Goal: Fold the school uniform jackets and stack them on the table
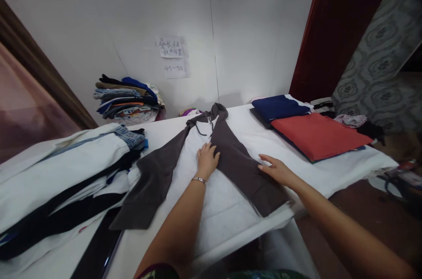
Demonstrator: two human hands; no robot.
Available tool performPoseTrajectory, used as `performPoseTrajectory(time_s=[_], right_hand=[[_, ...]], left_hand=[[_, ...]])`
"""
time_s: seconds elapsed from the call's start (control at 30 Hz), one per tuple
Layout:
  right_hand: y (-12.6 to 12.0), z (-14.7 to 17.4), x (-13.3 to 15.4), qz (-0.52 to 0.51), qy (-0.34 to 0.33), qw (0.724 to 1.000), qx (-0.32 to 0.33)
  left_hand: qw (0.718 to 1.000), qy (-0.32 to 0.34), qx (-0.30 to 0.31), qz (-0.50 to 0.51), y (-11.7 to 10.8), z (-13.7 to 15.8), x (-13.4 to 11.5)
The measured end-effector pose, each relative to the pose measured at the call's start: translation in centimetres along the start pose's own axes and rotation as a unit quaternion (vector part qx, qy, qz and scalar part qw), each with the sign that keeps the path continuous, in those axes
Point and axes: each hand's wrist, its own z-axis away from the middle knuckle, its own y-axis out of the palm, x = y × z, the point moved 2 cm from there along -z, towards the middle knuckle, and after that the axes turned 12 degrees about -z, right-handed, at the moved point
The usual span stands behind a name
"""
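Note:
A dark grey hooded jacket (237, 160) lies spread on the white table, its hood toward the wall and drawstrings hanging from the neck. Its two grey sides stretch toward me, with a white area between them; whether that is lining or cloth beneath, I cannot tell. My left hand (207, 159), with a bracelet at its wrist, rests flat on the white area with the fingers at the inner edge of the right grey side. At the outer edge of that side, my right hand (277, 170) is open, thumb and fingers apart, touching or just over the fabric.
Heaped clothes (66, 160) cover the table's left. A folded pile (128, 100) stands behind them by the wall. At right lie a folded red garment (321, 134) and a navy one (280, 107). Handwritten paper signs (174, 47) hang on the wall. The white table (359, 168) ends before the brown floor.

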Motion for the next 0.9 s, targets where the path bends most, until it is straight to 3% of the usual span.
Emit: performPoseTrajectory(time_s=[0.2, 0.47, 0.7, 0.9], right_hand=[[2.0, -6.1, 1.7, -0.079, 0.07, 0.994, 0.009], [4.4, -11.8, 1.7, -0.084, 0.074, 0.993, -0.032], [4.2, -12.6, 0.8, 0.062, 0.018, 0.996, -0.067], [4.4, -12.3, 1.7, 0.218, -0.053, 0.973, -0.059]], left_hand=[[0.998, -0.015, 0.056, -0.002, 0.4, 0.1, 0.2], [0.998, -0.018, 0.055, 0.012, 0.4, 0.2, 0.3], [0.999, -0.018, 0.046, 0.01, 0.5, 0.2, 0.2], [0.999, -0.016, 0.036, 0.011, 0.7, 0.2, 0.2]])
